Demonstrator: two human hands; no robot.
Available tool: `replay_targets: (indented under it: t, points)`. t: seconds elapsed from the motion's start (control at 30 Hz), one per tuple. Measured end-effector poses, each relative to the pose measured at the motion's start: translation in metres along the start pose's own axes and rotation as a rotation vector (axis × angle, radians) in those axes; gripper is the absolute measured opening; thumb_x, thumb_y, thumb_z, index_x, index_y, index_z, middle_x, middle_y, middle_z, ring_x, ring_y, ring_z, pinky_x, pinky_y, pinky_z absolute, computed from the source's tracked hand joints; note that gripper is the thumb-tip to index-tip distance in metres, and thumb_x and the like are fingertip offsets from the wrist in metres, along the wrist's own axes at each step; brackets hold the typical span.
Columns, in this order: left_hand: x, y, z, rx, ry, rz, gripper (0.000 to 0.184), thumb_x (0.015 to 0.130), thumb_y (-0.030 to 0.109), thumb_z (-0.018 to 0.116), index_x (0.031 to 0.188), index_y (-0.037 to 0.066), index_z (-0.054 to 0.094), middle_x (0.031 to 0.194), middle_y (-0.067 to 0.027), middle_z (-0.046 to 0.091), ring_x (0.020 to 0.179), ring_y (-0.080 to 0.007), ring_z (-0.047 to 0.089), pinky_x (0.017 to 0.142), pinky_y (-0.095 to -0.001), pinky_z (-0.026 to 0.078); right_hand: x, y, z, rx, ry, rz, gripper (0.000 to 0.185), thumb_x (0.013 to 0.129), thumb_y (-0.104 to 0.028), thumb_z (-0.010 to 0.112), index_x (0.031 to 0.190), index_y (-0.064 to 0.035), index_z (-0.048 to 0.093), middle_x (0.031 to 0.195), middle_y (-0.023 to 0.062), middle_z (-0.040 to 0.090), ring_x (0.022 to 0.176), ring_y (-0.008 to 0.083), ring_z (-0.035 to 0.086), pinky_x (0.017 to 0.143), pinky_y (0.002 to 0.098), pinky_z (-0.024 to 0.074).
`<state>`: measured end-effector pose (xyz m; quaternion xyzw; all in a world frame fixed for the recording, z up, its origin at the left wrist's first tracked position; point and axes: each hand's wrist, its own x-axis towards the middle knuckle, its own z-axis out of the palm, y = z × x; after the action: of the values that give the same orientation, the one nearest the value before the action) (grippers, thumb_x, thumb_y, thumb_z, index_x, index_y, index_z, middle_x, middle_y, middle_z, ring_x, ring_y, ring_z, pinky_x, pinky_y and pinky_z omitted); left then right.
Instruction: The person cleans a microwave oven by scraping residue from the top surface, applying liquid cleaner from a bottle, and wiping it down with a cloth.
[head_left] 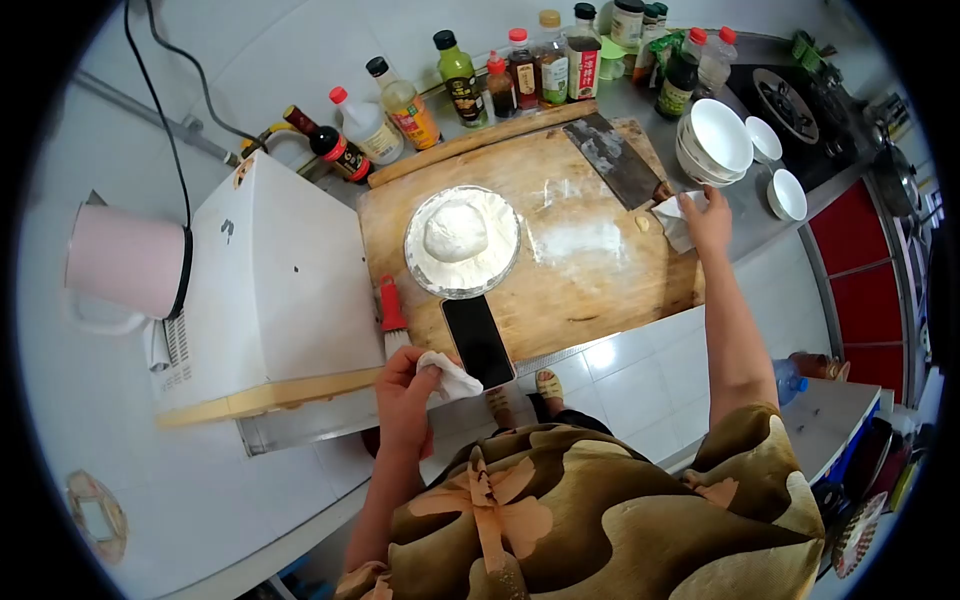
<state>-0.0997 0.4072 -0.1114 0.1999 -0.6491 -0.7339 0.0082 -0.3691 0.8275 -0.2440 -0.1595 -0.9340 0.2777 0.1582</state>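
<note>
My left hand [403, 398] is closed around a crumpled white tissue [452, 378], just in front of the board's near edge. At the board's right side my right hand [710, 222] pinches a white tissue [672, 226], close to the handle of a cleaver [615, 160] lying flat. A black phone [478, 342] rests at the near edge of the wooden board [590, 285]. Beyond it stands a bowl [411, 262] of flour with a ball of dough [456, 232] on top. A red-handled brush [390, 305] lies left of the phone.
A rolling pin [480, 143] lies along the board's back edge, with several sauce bottles [458, 80] behind. White bowls [718, 138] are stacked at the right, before a gas stove [785, 105]. A white box-shaped appliance [290, 270] bearing a pink pot [130, 255] stands left.
</note>
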Motion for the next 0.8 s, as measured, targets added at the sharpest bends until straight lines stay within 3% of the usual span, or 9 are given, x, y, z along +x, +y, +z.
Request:
replay_targets:
  t: [0.07,0.2,0.27,0.43,0.6,0.67,0.7,0.8]
  points:
    - [0.003,0.0,0.002,0.018,-0.018,0.011,0.011,0.089,-0.002,0.05,0.097,0.001,0.055,0.096,-0.0158,0.069,0.087,-0.0185,0.065,0.082,-0.0311,0.052,-0.005,0.0,-0.005,0.169,0.101,-0.057,0.049,0.078,-0.036,0.075,0.12,-0.0108,0.064,0.115,0.0155,0.062,0.106,0.0332,0.059,0.091,0.0445,0.047]
    - [-0.003,0.004,-0.003,-0.014,0.007,0.056,0.013,0.088,-0.003,0.049,0.098,0.001,0.056,0.096,-0.0157,0.069,0.09,-0.0192,0.065,0.083,-0.0322,0.052,-0.016,-0.014,-0.012,-0.017,0.247,-0.266,0.047,0.079,-0.036,0.074,0.118,-0.0107,0.064,0.111,0.0146,0.064,0.105,0.0328,0.059,0.091,0.0446,0.0468]
    - [-0.005,0.008,-0.001,-0.01,0.006,0.069,0.014,0.088,-0.003,0.049,0.098,0.001,0.057,0.096,-0.0155,0.069,0.09,-0.0194,0.066,0.083,-0.0323,0.053,-0.017,-0.023,-0.023,-0.168,-0.173,-0.141,0.047,0.08,-0.035,0.072,0.118,-0.0102,0.064,0.106,0.015,0.066,0.103,0.034,0.061,0.088,0.0442,0.0482]
    - [-0.019,0.028,-0.001,0.06,0.057,0.078,0.015,0.088,-0.004,0.05,0.098,0.001,0.061,0.095,-0.0121,0.069,0.089,-0.0169,0.065,0.082,-0.0309,0.053,-0.009,-0.024,-0.002,-0.256,-0.252,-0.118,0.042,0.077,-0.032,0.068,0.113,-0.0106,0.065,0.107,0.0173,0.068,0.101,0.037,0.064,0.086,0.0457,0.0501]
    - [-0.03,0.065,-0.005,-0.016,0.038,0.234,0.016,0.087,-0.007,0.05,0.099,0.0,0.06,0.095,-0.0123,0.069,0.088,-0.0162,0.065,0.081,-0.0302,0.052,0.025,-0.034,-0.005,-0.237,-0.45,-0.209,0.052,0.07,-0.03,0.069,0.112,0.001,0.063,0.103,0.0262,0.066,0.099,0.0404,0.064,0.081,0.0464,0.0501]
    - [-0.039,0.075,-0.012,-0.025,0.046,0.281,0.016,0.087,-0.007,0.05,0.098,0.0,0.06,0.095,-0.0131,0.069,0.087,-0.0167,0.065,0.08,-0.0307,0.053,0.032,-0.037,-0.012,-0.149,-0.638,-0.075,0.053,0.067,-0.025,0.067,0.111,0.0041,0.062,0.097,0.0253,0.067,0.09,0.0383,0.066,0.077,0.0435,0.0501]
    - [-0.046,0.076,-0.017,-0.022,0.035,0.351,0.017,0.088,-0.007,0.05,0.101,-0.001,0.059,0.097,-0.0132,0.068,0.09,-0.0164,0.064,0.082,-0.0307,0.052,0.03,-0.029,-0.011,-0.145,-0.627,-0.092,0.053,0.067,-0.025,0.067,0.111,0.0041,0.062,0.097,0.0253,0.067,0.09,0.0383,0.066,0.077,0.0435,0.0501]
    - [-0.058,0.09,-0.037,-0.08,0.078,0.5,0.019,0.087,-0.007,0.05,0.103,-0.002,0.059,0.099,-0.0147,0.067,0.091,-0.0174,0.064,0.084,-0.0312,0.052,0.019,-0.033,-0.016,0.163,-0.662,-0.059,0.049,0.069,-0.021,0.064,0.108,0.0089,0.061,0.092,0.0209,0.066,0.086,0.0273,0.065,0.077,0.0386,0.0492]
